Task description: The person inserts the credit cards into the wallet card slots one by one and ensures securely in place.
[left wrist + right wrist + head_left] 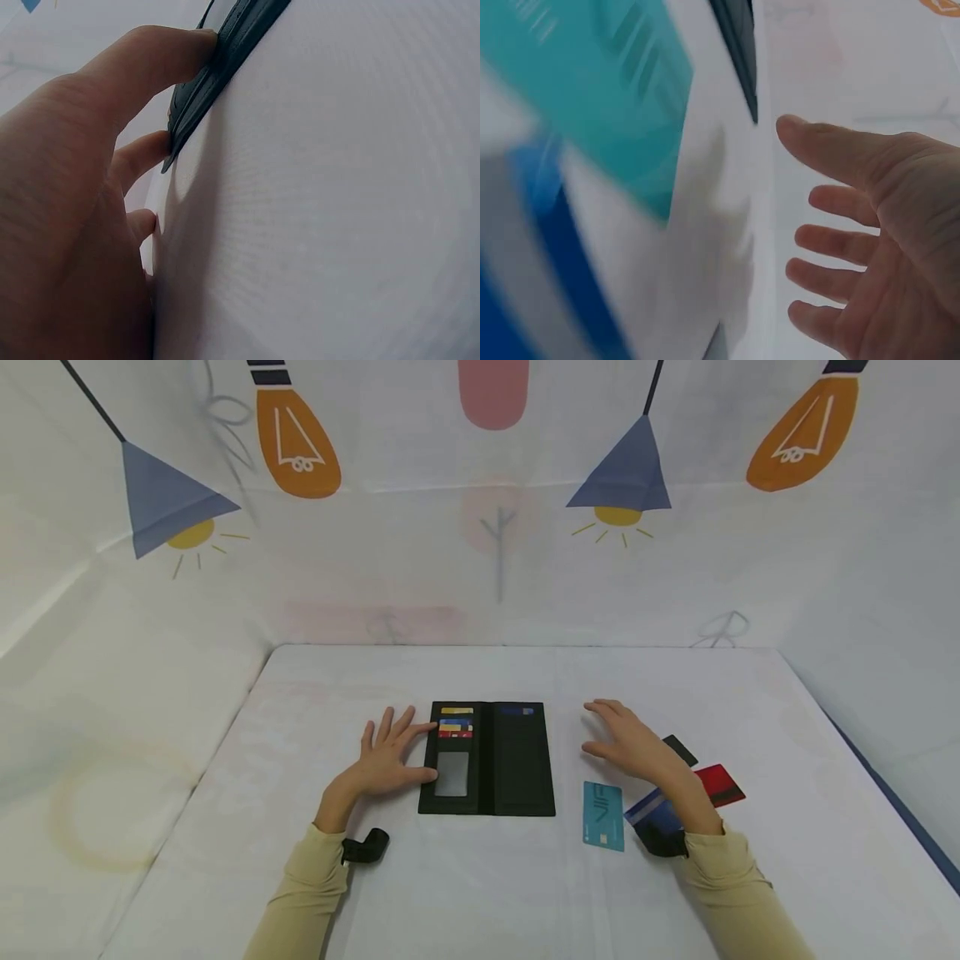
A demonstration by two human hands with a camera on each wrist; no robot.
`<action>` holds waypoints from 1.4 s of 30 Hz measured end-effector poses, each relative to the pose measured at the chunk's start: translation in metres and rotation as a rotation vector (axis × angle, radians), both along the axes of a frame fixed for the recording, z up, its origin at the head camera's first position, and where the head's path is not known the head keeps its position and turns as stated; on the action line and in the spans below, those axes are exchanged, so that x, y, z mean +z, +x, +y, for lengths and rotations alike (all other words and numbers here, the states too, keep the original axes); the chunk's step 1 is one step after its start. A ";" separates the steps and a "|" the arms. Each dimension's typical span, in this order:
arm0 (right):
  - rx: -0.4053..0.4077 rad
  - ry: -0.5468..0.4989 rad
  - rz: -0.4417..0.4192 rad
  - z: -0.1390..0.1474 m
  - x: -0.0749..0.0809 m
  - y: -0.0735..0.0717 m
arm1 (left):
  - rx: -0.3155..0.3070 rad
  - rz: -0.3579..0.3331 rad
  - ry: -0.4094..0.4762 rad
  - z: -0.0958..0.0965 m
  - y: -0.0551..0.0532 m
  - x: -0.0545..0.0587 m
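A black bifold wallet (522, 768) lies unfolded on the white table. Its left panel has several cards (456, 723) in the slots above a clear window (452, 774); the top of a blue card (517, 712) shows in the right panel. My left hand (382, 766) touches the wallet's left edge with thumb and index finger, the other fingers spread. To the right of the wallet, my right hand (630, 743) hovers with its fingers apart and nothing in it. In the right wrist view its thumb (825, 146) stands away from the fingers.
Below the right hand lies a teal VIP card (603, 831). Beside it a blue card (654, 814), a red card (723, 783) and a black card (680, 749) lie partly hidden by the right forearm. A patterned white cloth (420, 560) rises behind the table.
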State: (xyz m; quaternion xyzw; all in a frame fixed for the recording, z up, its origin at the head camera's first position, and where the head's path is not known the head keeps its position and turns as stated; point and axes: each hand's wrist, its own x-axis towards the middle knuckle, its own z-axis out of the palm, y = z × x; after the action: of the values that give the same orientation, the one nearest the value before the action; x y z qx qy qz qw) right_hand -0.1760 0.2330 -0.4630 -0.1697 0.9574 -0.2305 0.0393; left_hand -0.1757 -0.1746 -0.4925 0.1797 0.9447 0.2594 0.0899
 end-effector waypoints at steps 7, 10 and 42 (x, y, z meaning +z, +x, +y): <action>-0.033 0.021 -0.017 0.040 -0.003 0.014 | -0.001 0.014 -0.003 -0.001 -0.001 -0.003; -0.060 0.029 -0.026 0.054 -0.005 0.022 | -0.003 0.016 0.001 -0.002 0.000 -0.002; -0.262 0.123 -0.035 0.091 -0.013 0.040 | -0.012 0.029 -0.004 -0.001 -0.001 -0.001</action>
State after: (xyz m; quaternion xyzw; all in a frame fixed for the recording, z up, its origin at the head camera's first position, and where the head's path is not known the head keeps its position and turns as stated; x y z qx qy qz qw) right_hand -0.1360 0.3238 -0.4765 -0.0365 0.9828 -0.1774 0.0361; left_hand -0.1766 -0.1760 -0.4940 0.1887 0.9453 0.2544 0.0780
